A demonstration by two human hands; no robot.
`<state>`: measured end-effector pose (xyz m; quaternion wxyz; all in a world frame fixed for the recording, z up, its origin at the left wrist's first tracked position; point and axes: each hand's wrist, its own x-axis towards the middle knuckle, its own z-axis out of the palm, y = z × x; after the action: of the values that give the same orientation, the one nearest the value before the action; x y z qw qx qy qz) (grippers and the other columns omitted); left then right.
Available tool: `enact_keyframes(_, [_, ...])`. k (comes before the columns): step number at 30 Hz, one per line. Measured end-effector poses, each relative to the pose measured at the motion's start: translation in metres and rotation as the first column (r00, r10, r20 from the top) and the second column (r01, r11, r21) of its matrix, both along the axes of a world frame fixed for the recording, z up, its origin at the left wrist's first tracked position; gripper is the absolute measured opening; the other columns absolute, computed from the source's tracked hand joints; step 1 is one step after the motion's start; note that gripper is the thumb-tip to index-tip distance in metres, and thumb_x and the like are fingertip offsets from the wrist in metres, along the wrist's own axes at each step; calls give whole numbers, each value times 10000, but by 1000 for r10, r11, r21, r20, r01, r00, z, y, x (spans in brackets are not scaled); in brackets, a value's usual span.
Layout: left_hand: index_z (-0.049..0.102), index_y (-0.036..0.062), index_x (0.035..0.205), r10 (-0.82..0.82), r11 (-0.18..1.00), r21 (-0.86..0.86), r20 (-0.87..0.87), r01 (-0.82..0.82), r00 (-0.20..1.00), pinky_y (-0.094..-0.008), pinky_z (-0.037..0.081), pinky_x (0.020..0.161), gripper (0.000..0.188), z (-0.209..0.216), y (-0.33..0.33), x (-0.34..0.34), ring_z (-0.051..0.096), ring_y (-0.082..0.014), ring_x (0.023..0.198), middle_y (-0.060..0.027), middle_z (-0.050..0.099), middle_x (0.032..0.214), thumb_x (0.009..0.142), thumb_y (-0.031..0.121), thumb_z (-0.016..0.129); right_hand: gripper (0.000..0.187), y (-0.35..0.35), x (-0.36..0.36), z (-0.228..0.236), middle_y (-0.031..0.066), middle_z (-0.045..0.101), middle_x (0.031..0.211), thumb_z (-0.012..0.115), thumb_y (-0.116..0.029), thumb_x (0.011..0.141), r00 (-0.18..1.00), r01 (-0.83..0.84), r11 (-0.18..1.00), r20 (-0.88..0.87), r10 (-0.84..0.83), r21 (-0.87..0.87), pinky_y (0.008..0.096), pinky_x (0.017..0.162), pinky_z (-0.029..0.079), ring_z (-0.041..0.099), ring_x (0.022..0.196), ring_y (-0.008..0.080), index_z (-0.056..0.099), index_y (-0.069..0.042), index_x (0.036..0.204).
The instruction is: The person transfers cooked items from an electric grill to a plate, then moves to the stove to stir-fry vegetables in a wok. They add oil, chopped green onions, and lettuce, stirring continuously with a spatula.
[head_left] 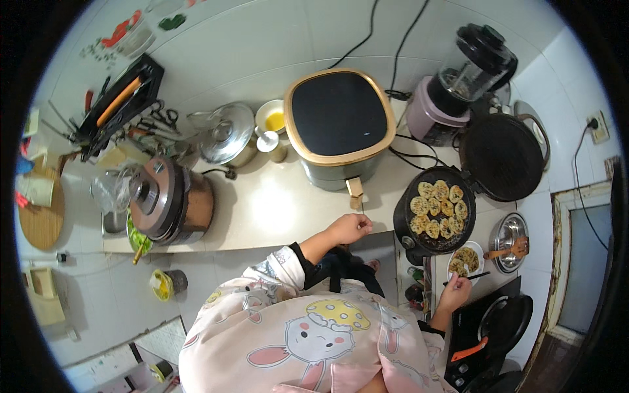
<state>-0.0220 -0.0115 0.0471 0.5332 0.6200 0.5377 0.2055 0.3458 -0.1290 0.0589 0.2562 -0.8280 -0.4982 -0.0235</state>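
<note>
On the right, my right hand (457, 288) is closed at the near rim of a white bowl (481, 261) of browned, speckled food. A thin dark stick-like utensil (481, 274) passes through its fingers; I cannot make out its kind. A small pale piece, perhaps a spoon, shows in the bowl. Just beyond sits an open black electric griddle (409, 196), its lower plate covered with several round golden patties (434, 206). My left hand (350, 228) hovers over the counter's front edge below the air fryer (339, 118), fingers curled, with nothing visible in them.
The griddle's round lid (503, 157) is folded back to the right. A wooden spatula (511, 249) lies across a steel bowl (510, 226). Nearer are a cooktop and frying pan (514, 324). A blender (452, 92) stands behind; a pressure cooker (173, 200) and lidded pot (226, 134) stand left.
</note>
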Motion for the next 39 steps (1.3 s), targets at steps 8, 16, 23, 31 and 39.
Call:
enact_keyframes(8, [475,25,555,268,924,295,-46,-243,962,-381,387,481,455,65,-38,-17,445,-292,473,-132,472,525,810,342,679,290,37,-104,74,127,419,596,606,54,752,748,-646,707,56,661,288,409,481,350,440,521,337,379,-37,598])
enact_keyframes(16, [576,37,666,362,906,287,-142,-312,921,-384,436,564,362,71,-128,-18,542,-318,576,-163,568,633,809,359,659,132,-37,-154,88,173,596,849,655,64,709,346,-902,411,-344,873,136,394,635,475,596,783,343,564,-25,744])
enact_keyframes(23, [327,247,1434,60,925,352,-504,142,862,-675,147,1007,850,58,-245,17,148,-418,1386,-188,137,1527,719,534,688,623,-147,-83,57,161,287,1478,670,-28,733,456,-887,389,-331,826,-249,515,1062,261,218,1374,389,495,-136,1321])
enact_keyframes(31, [363,253,1419,-154,862,318,-575,393,804,-677,157,1002,854,64,-295,48,169,-411,1386,-186,129,1531,706,629,646,437,-284,10,43,121,466,1362,683,-154,782,799,-600,692,-256,544,-402,567,1020,286,333,1325,337,579,-97,1202])
enact_keyframes(39, [367,176,1420,-533,656,245,-520,714,668,-663,82,1033,841,75,-294,113,170,-369,1397,-184,148,1529,737,556,675,390,-450,20,40,119,477,1330,625,-218,844,983,-4,902,-169,-76,-432,642,1009,280,320,1332,323,562,-120,1217])
